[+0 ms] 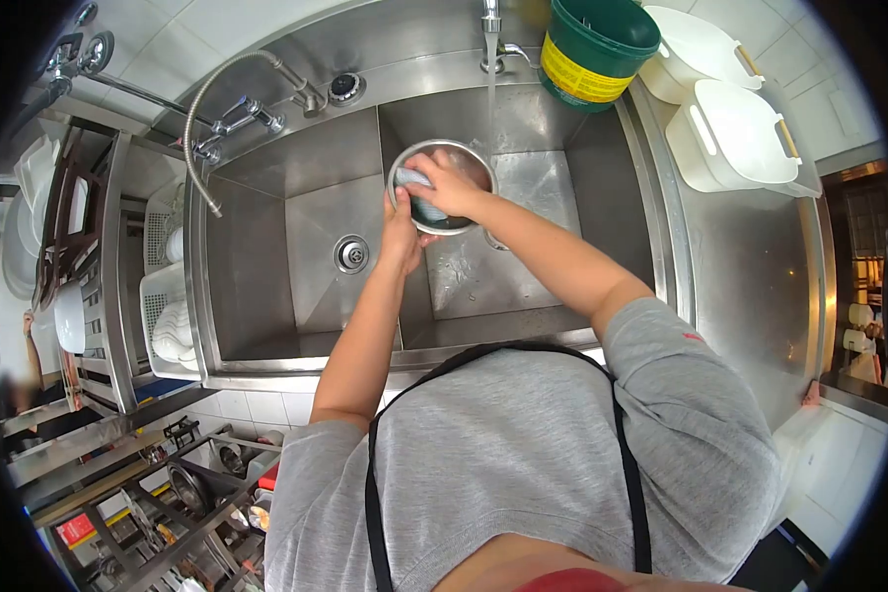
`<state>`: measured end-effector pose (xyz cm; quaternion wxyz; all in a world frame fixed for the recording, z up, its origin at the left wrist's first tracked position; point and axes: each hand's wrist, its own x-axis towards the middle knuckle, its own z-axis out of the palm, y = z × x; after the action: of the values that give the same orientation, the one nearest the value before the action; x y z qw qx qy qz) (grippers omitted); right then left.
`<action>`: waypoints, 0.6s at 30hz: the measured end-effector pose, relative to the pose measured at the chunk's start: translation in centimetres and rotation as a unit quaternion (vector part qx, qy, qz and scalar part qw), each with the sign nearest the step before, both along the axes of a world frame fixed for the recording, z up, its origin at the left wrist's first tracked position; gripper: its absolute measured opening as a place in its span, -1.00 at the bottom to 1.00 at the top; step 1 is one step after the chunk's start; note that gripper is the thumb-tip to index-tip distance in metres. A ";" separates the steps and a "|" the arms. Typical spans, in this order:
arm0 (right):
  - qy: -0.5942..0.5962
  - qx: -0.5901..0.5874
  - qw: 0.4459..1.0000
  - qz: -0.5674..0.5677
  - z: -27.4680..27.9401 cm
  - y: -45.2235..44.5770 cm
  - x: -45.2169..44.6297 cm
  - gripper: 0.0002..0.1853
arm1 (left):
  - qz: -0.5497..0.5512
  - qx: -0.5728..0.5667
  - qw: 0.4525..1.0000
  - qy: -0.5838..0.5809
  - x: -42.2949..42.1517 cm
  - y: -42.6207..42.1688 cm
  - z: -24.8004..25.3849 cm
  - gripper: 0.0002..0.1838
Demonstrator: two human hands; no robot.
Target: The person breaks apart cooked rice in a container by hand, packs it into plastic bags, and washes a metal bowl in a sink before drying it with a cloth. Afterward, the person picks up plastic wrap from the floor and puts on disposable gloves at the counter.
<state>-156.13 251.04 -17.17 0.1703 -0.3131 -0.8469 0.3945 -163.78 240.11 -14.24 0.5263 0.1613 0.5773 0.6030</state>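
Observation:
A round metal bowl [479, 174] is held over the divider of the double steel sink, its open side facing me. My left hand [402, 235] grips its lower left rim, with the thumb on the inside. My right hand [448, 187] reaches into the bowl, fingers curled over a soft-looking grey-blue thing [412, 179]. It could be a cloth or pad, but I cannot tell which. Water runs from the tap [491, 22] in a stream just to the right of the bowl's rim.
The left basin [311, 281] has a drain [351, 254]; the right basin [548, 252] is wet. A hose faucet [202, 109] arches at the left. A green bucket [592, 54] and white tubs [730, 138] stand right. Dish racks [168, 306] line the left.

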 end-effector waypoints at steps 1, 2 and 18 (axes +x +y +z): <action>0.025 -0.077 0.996 0.036 -0.4 -0.3 -0.5 -0.58 | -0.014 0.042 0.999 -0.011 -0.7 0.3 -0.3 -0.44; 0.051 -0.150 0.985 0.071 -0.7 -0.1 -0.9 -0.57 | -0.015 0.046 0.999 -0.009 -1.2 0.6 -0.5 -0.44; 0.066 0.490 0.856 0.151 4.6 2.5 3.0 -0.72 | -0.139 -0.072 0.986 0.052 -2.7 0.5 2.1 -0.29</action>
<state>-153.16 253.51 -12.61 0.2955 -0.0303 -0.9544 -0.0305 -166.46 240.62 -12.15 0.5840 0.2330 0.6179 0.4721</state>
